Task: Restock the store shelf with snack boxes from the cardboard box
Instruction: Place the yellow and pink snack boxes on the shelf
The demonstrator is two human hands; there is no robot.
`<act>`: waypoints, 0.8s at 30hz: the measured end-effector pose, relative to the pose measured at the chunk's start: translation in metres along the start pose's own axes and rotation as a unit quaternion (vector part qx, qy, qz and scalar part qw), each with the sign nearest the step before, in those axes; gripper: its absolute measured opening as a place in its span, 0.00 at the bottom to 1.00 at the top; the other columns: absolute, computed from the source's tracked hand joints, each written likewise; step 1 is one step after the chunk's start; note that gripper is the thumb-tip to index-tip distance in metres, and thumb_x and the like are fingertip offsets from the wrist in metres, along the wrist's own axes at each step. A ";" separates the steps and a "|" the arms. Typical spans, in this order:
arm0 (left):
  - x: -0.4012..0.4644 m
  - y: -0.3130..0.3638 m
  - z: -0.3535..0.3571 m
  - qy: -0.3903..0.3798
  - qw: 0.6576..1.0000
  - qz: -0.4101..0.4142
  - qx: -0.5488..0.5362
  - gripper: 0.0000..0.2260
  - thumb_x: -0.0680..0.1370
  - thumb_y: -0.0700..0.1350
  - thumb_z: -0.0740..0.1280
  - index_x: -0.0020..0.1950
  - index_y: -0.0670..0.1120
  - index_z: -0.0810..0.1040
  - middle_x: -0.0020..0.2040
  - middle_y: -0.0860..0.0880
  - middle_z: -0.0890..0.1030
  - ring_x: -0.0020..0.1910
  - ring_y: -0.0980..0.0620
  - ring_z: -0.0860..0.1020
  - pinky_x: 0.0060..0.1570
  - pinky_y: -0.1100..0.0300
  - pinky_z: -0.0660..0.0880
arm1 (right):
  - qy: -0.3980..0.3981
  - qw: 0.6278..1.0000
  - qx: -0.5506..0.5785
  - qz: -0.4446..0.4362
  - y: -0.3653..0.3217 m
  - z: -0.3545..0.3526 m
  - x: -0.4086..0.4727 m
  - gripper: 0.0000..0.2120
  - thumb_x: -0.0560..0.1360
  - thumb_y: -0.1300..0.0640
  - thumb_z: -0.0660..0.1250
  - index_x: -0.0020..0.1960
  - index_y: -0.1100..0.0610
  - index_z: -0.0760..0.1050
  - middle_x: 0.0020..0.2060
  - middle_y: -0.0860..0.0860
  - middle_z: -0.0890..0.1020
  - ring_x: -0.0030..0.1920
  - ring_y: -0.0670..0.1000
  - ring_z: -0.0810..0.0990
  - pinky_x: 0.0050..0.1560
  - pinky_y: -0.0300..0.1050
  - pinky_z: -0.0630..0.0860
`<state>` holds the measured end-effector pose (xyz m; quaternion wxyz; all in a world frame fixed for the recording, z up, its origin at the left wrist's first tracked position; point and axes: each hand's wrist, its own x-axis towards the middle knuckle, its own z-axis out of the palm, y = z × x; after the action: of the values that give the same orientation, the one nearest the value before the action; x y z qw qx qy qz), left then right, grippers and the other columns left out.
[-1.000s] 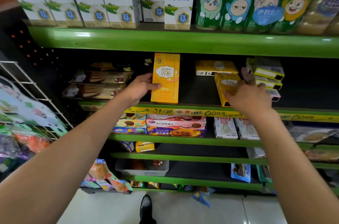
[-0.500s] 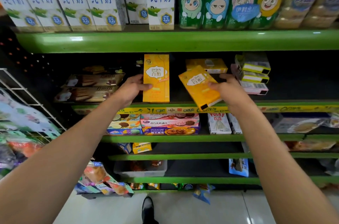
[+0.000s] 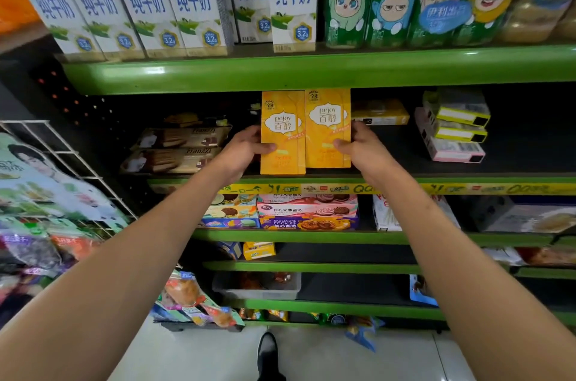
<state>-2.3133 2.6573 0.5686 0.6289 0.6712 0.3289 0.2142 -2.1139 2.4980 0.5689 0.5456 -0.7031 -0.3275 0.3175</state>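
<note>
Head view: left hand (image 3: 241,151) grips one upright yellow box (image 3: 282,134), right hand (image 3: 363,148) grips its neighbour (image 3: 327,128), side by side on the shelf (image 3: 311,181). Placement step; next likely calls for squaring, then releasing.

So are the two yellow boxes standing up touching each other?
Touching. In the head view the left yellow box and the right yellow box stand edge to edge with no shelf showing between them, a hand gripping each outer side.
</note>
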 end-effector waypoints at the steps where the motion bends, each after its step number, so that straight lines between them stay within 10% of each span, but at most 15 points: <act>1: 0.000 0.000 0.000 -0.001 1.000 0.001 -0.001 0.22 0.76 0.34 0.67 0.69 0.47 0.72 0.62 0.48 0.81 0.64 0.48 0.77 0.71 0.44 0.67 | -0.006 1.000 0.001 -0.001 0.001 -0.001 0.000 0.21 0.76 0.58 0.69 0.68 0.49 0.71 0.61 0.47 0.80 0.62 0.52 0.78 0.68 0.59 0.72; 9: 0.001 -0.001 -0.002 0.004 1.000 0.010 -0.028 0.21 0.73 0.36 0.70 0.62 0.51 0.72 0.61 0.46 0.81 0.63 0.44 0.78 0.69 0.43 0.68 | -0.035 0.999 0.033 0.000 0.002 -0.003 0.001 0.18 0.75 0.62 0.69 0.61 0.47 0.73 0.55 0.45 0.83 0.59 0.50 0.80 0.67 0.58 0.72; 15: 0.000 0.000 -0.001 0.003 0.999 0.026 -0.046 0.18 0.75 0.32 0.66 0.61 0.48 0.72 0.58 0.45 0.82 0.61 0.43 0.79 0.60 0.49 0.76 | -0.040 0.996 0.057 0.046 0.001 -0.003 0.003 0.31 0.74 0.62 0.69 0.75 0.57 0.64 0.65 0.56 0.78 0.64 0.57 0.77 0.69 0.59 0.70; 24: -0.001 0.000 0.000 0.000 0.998 0.028 -0.049 0.18 0.74 0.32 0.65 0.61 0.48 0.72 0.57 0.46 0.83 0.59 0.45 0.80 0.57 0.51 0.77 | -0.047 0.997 0.050 0.032 0.000 -0.003 0.002 0.20 0.74 0.66 0.67 0.64 0.55 0.72 0.58 0.54 0.81 0.61 0.56 0.79 0.68 0.60 0.71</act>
<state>-2.3141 2.6570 0.5687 0.6550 0.6483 0.2988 0.2478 -2.1101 2.4977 0.5691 0.5534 -0.6692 -0.3142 0.3836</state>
